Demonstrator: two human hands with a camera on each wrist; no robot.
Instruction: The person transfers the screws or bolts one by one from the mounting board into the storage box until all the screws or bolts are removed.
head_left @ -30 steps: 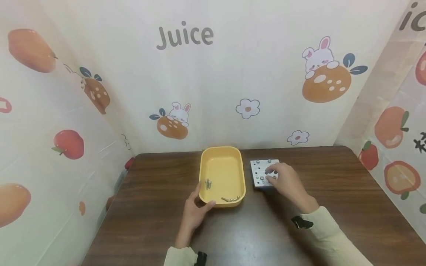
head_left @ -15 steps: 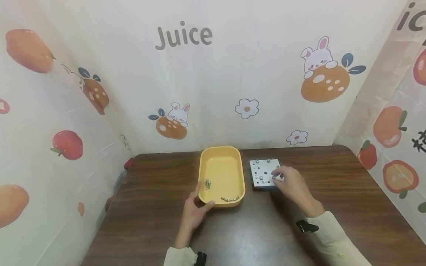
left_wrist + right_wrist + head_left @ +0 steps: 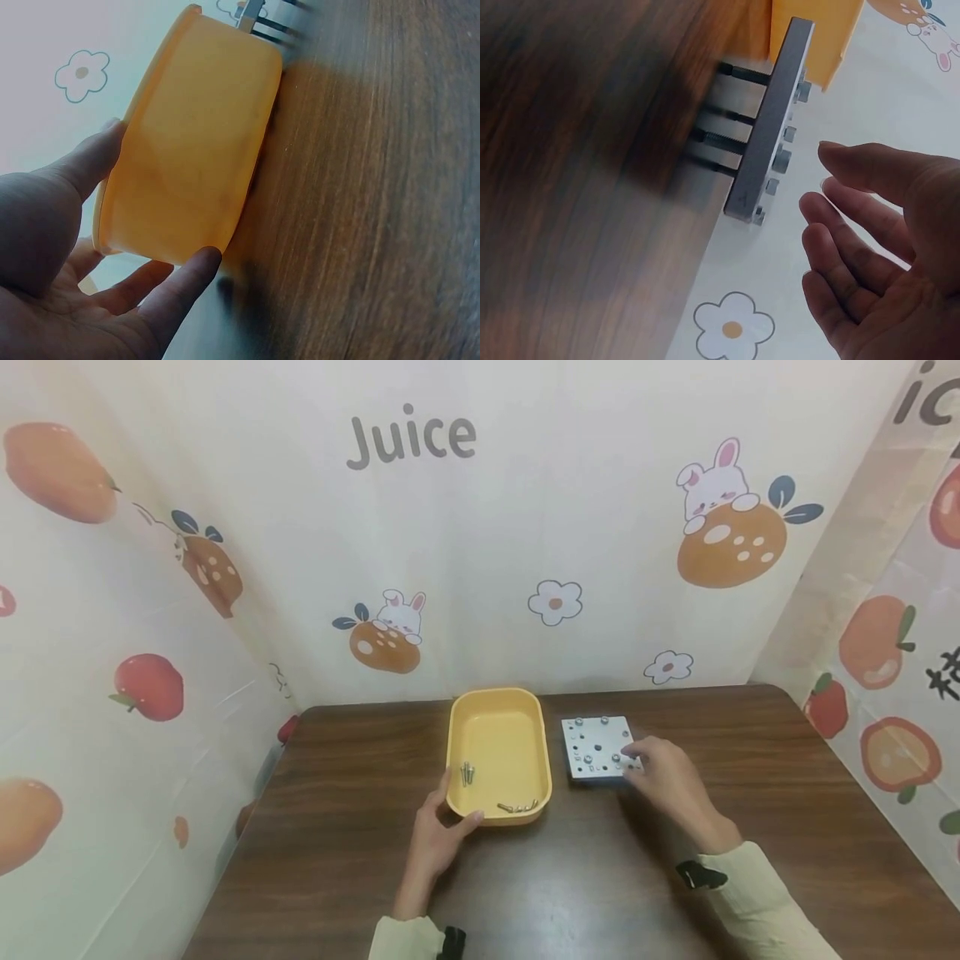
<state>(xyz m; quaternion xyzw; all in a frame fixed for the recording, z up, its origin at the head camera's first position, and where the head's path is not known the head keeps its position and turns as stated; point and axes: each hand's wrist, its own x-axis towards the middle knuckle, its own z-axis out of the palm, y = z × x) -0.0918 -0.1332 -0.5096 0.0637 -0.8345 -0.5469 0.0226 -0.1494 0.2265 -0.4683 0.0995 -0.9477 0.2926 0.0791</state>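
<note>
At the near left corner of a yellow plastic tray [image 3: 498,743], my left hand [image 3: 437,843] grips the walls between thumb and fingers. The left wrist view has the tray's outer wall [image 3: 187,135] with fingertips against it. Several small screws [image 3: 468,774] lie at the tray's left side and more screws [image 3: 519,808] along its near end. Right of the tray is a metal plate [image 3: 597,747] with holes and several bolts in it. In the right wrist view, bolt shanks [image 3: 724,142] stick out under the plate. My right hand [image 3: 885,240] hovers beside the bolt heads, fingers loosely bent, holding nothing.
The dark wooden table [image 3: 555,893] carries the tray and plate near its back edge. Behind it and at both sides hangs a pale curtain [image 3: 480,543] printed with fruit, rabbits and flowers.
My right hand has drawn back to the right across the plate, and a bolt head its fingers were at half a second ago is now uncovered. My left hand stays at the tray.
</note>
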